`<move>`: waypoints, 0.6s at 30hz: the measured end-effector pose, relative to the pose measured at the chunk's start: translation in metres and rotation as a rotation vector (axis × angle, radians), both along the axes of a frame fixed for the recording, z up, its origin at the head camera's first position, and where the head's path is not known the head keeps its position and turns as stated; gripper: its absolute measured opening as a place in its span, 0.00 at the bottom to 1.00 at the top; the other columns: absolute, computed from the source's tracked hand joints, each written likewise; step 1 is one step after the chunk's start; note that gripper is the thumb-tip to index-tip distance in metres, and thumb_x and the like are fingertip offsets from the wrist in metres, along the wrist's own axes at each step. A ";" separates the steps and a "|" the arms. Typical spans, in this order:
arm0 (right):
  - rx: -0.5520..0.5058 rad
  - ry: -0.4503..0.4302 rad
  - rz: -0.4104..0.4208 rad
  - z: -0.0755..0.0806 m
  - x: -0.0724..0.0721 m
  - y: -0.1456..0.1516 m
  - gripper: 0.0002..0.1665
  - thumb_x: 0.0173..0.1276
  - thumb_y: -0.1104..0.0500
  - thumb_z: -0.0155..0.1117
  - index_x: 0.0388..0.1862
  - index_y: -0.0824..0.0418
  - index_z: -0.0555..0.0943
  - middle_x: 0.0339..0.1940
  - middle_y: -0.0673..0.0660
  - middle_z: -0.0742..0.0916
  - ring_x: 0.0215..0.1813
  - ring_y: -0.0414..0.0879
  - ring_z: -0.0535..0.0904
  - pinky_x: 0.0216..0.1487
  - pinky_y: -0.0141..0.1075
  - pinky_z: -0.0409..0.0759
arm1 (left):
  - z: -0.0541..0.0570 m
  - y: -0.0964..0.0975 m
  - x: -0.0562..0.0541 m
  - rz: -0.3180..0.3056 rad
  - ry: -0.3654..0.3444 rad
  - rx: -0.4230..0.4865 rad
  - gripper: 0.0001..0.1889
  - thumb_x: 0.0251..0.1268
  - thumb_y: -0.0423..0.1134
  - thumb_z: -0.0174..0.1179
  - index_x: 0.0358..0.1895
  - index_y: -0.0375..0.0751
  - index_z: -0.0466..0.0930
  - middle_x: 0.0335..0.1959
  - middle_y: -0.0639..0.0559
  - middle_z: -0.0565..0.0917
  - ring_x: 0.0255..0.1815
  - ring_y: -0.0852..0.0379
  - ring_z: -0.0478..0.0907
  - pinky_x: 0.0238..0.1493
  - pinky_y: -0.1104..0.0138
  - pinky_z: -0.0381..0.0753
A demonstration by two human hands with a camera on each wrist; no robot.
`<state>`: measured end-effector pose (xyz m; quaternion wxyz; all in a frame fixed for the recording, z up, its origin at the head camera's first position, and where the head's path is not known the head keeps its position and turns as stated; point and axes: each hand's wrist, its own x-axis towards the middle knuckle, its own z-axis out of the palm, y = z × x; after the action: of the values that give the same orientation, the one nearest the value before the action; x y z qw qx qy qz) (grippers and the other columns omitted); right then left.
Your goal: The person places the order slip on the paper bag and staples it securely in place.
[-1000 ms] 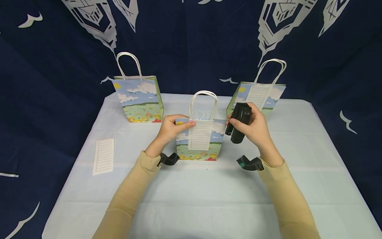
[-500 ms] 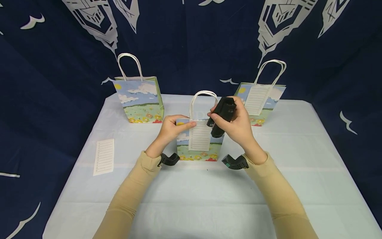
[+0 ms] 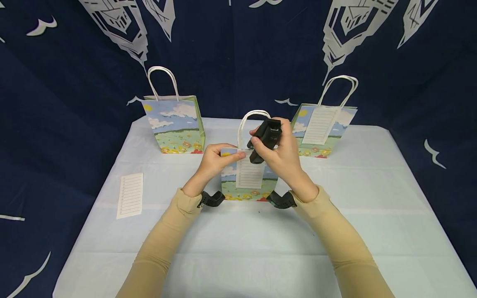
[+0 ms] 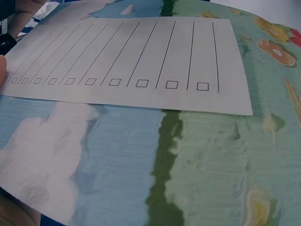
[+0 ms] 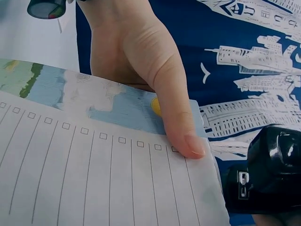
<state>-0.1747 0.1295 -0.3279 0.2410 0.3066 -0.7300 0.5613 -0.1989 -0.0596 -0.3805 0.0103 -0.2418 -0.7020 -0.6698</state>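
Observation:
My left hand (image 3: 214, 163) pinches the top edge of the middle paper gift bag (image 3: 229, 184), thumb in front. That thumb presses a white lined checklist card (image 3: 249, 177) flat against the bag's front. In my right hand (image 3: 286, 163) is a black stapler (image 3: 265, 140), gripped over the bag's top edge near the card's upper right part. The right wrist view shows the stapler's nose (image 5: 263, 172) close to the card's top edge, beside the left thumb (image 5: 181, 117). Whether its jaws touch the paper is hidden. In the left wrist view the card (image 4: 141, 61) lies sideways across the bag's printed front.
A matching bag (image 3: 173, 124) stands at the back left. At the back right another bag (image 3: 309, 145) has a lined card (image 3: 321, 124) on its front. One loose lined card (image 3: 130, 195) lies on the table (image 3: 238, 248) at left. A dark patterned cloth (image 3: 231, 62) hangs behind.
My right hand has carried the stapler leftward from beside the middle bag to its top edge at the card. The left hand keeps its pinch in place.

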 end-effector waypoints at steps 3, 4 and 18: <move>0.030 -0.006 -0.022 0.000 -0.001 -0.002 0.23 0.62 0.68 0.63 0.51 0.72 0.63 0.40 0.60 0.85 0.36 0.46 0.82 0.31 0.31 0.80 | 0.008 0.000 0.005 -0.002 0.003 -0.004 0.08 0.53 0.23 0.65 0.36 0.21 0.82 0.34 0.33 0.84 0.31 0.60 0.80 0.36 0.66 0.80; 0.039 -0.009 -0.028 0.000 -0.002 -0.002 0.23 0.62 0.68 0.63 0.51 0.71 0.63 0.40 0.60 0.85 0.35 0.45 0.82 0.31 0.30 0.80 | 0.011 0.000 0.006 0.001 0.005 -0.009 0.08 0.53 0.23 0.66 0.36 0.21 0.82 0.34 0.34 0.84 0.31 0.61 0.80 0.36 0.66 0.80; 0.154 -0.028 -0.119 -0.001 -0.006 -0.012 0.25 0.60 0.64 0.67 0.50 0.69 0.65 0.38 0.60 0.84 0.33 0.46 0.82 0.30 0.33 0.80 | 0.011 0.001 0.007 -0.007 0.043 0.007 0.07 0.54 0.22 0.64 0.36 0.20 0.82 0.34 0.34 0.84 0.28 0.63 0.78 0.38 0.67 0.80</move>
<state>-0.1812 0.1178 -0.3285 0.2396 0.2725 -0.7911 0.4924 -0.1923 -0.0583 -0.3700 0.0237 -0.2586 -0.6983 -0.6671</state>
